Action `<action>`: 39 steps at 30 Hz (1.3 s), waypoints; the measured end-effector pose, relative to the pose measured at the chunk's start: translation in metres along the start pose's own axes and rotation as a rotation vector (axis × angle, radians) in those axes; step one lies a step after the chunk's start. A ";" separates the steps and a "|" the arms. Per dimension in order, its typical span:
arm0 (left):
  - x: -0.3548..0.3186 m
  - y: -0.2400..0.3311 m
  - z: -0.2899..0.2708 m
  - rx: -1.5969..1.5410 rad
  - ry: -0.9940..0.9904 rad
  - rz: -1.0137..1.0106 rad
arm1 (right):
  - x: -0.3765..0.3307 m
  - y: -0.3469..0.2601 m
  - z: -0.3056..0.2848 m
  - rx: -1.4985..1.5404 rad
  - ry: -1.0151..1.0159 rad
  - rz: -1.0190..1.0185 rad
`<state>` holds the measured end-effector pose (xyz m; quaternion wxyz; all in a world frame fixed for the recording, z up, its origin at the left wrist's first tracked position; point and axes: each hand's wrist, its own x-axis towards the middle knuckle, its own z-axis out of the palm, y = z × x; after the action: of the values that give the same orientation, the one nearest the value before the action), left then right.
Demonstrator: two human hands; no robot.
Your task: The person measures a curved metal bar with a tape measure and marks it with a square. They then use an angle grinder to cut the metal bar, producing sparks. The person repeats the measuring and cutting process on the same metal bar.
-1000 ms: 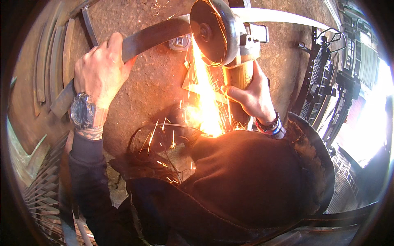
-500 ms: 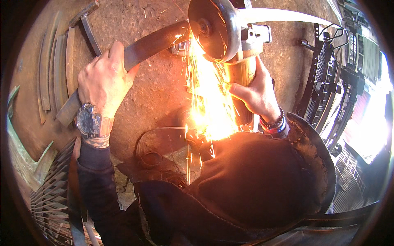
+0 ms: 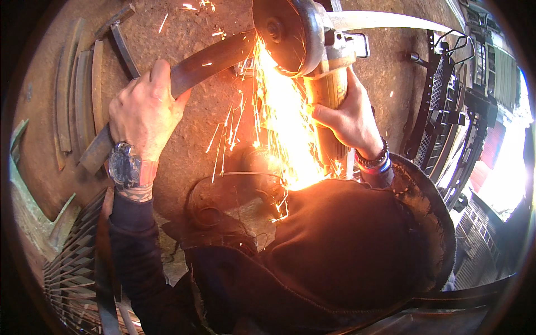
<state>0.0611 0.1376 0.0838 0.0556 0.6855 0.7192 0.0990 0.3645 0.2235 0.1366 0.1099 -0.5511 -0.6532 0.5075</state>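
My left hand [image 3: 144,109] is closed around a curved metal bar [image 3: 215,56], whose far end meets the disc of an angle grinder [image 3: 287,39]. My right hand [image 3: 352,120] wraps the grinder's yellowish body, thumb laid across it. A bright stream of sparks [image 3: 287,134] pours from the contact point down toward the dark apron [image 3: 346,240] over my lap. Glare hides part of the grinder's body and the exact cut on the bar. A watch [image 3: 125,164] sits on my left wrist, and bracelets [image 3: 375,159] circle the right one.
Several curved metal strips [image 3: 81,95] lie on the floor at the left. Below them stands a slatted metal rack [image 3: 72,268]. Dark metal frames with mesh [image 3: 435,111] line the right side. A looped cable or wire [image 3: 195,195] rests on the floor near my lap.
My left hand and the bar have shifted slightly right and down. The grinder has moved a little left and up. Stray sparks now spread farther left of the main stream.
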 end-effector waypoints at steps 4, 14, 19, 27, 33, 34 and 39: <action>0.000 0.000 -0.002 -0.009 0.012 0.015 | -0.001 0.001 -0.001 0.033 -0.004 -0.016; 0.000 -0.001 0.002 0.030 0.011 0.020 | -0.025 0.002 -0.003 0.013 -0.015 0.098; -0.002 -0.002 0.001 0.030 -0.003 0.014 | -0.024 -0.001 0.000 0.014 -0.007 0.093; 0.000 0.000 0.000 -0.014 -0.013 0.003 | -0.007 -0.002 0.003 0.026 0.031 0.016; 0.001 0.000 0.001 -0.020 -0.007 0.001 | 0.000 -0.003 0.000 -0.039 0.035 0.029; 0.001 -0.001 0.000 -0.014 -0.011 0.004 | 0.000 -0.004 0.000 -0.023 0.028 0.042; -0.002 -0.002 -0.002 -0.013 -0.008 -0.001 | -0.011 -0.004 0.000 -0.058 0.016 0.067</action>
<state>0.0588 0.1357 0.0850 0.0630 0.6852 0.7186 0.1010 0.3657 0.2152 0.1445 0.0821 -0.5796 -0.6478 0.4875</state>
